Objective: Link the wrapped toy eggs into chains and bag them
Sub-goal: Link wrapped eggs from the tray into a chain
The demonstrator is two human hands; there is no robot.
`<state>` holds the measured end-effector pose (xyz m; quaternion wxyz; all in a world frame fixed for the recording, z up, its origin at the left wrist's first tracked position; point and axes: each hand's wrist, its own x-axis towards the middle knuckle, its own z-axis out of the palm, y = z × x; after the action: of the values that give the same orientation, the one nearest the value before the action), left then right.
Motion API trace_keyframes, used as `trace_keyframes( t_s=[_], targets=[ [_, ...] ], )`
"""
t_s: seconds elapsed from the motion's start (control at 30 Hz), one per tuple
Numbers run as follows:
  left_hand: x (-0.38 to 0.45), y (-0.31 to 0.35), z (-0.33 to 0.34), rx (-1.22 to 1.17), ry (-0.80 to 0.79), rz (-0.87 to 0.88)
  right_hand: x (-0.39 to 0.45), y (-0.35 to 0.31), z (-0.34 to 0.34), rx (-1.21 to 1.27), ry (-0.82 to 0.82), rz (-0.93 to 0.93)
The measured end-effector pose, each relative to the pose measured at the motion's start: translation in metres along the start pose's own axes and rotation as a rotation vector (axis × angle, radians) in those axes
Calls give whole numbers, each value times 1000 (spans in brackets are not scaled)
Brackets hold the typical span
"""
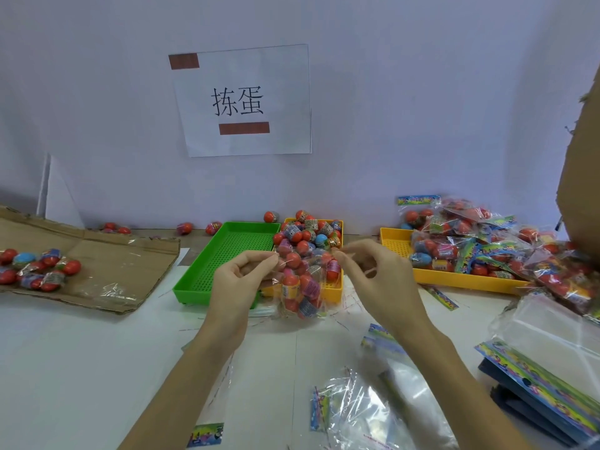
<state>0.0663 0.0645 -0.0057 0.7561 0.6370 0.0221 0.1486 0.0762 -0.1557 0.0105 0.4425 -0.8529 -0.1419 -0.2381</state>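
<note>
While I hold the bag (303, 287) of eggs up between my hands, left hand (242, 280) and right hand (373, 274) each pinch its top edge. Right of them, a tray (461, 277) is piled with done bags. Loose eggs (308, 235) wait just behind, so lots remain. White surface (81, 368), white wall (422, 92), a paper sign (242, 99).

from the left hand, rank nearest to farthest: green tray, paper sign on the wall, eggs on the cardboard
Measured from the left hand:
1. Green tray, right beside and partly behind the hand.
2. Eggs on the cardboard, far off to the left on the table.
3. Paper sign, up on the back wall.
</note>
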Motion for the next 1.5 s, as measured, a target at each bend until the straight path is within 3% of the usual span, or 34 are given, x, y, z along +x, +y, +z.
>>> trace_keyframes(
  t_s=[0.1, 0.3, 0.47, 0.6, 0.73, 0.93, 1.2, 1.37, 1.5],
  targets=[
    [1, -1, 0, 6, -6, 4, -2, 0, 2, -24, 13, -52],
    [5, -2, -4, -18, 80, -8, 7, 26, -14, -141, 97, 119],
    [4, -3, -3, -39, 48, -38, 1, 27, -9, -359, -123, 140],
    [3, -2, -2, -29, 18, -33, -1, 16, 1, -258, -49, 89],
    [2, -2, -2, -28, 5, -37, -4, 10, 8, -67, -123, 48],
    [2, 0, -1, -30, -53, -26, -10, -2, 27, 399, -116, 216],
    [6, 7, -14, 81, -270, 37, -11, -3, 38, 368, -13, 168],
    [6, 3, -15, 165, -233, 55, -10, 0, 35, 345, -41, 137],
    [7, 3, -16, 26, -189, 4, -6, 3, 26, 368, -32, 140]
  ],
)
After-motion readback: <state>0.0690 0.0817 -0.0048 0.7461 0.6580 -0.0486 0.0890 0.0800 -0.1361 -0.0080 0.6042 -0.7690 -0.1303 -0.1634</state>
